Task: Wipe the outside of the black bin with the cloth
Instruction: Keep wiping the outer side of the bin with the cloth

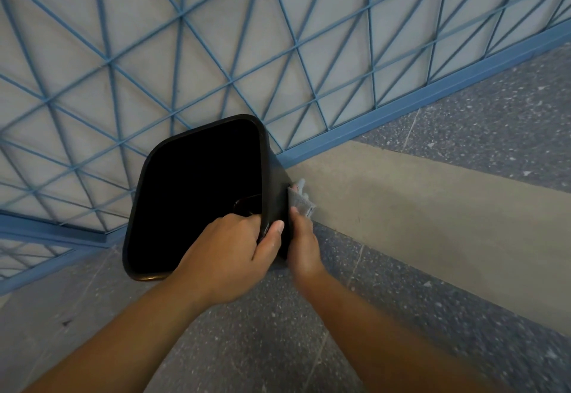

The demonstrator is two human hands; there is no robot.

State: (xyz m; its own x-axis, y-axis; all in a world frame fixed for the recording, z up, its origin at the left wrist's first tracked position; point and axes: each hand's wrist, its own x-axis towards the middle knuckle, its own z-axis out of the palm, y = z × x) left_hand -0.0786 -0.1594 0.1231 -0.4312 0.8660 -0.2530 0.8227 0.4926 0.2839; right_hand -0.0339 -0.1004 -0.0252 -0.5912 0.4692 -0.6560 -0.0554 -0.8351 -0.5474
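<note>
— What's around me?

— Speckled grey stone floor [401, 315] nearest, open to my right; a blue metal lattice railing [216, 53] closes off the far side.

— And my hands?

— My left hand [228, 256] grips the rounded black plastic bin [197, 188] at its near rim, fingers [244, 219] curled inside, thumb outside. My right hand [304, 244] presses a small grey cloth [301, 199] against the bin's right outer wall; its fingers are hidden.

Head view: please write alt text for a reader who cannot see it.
A left hand grips the rim of a black bin while the right hand presses a grey cloth against its outer side. Behind stands a blue railing.
</note>
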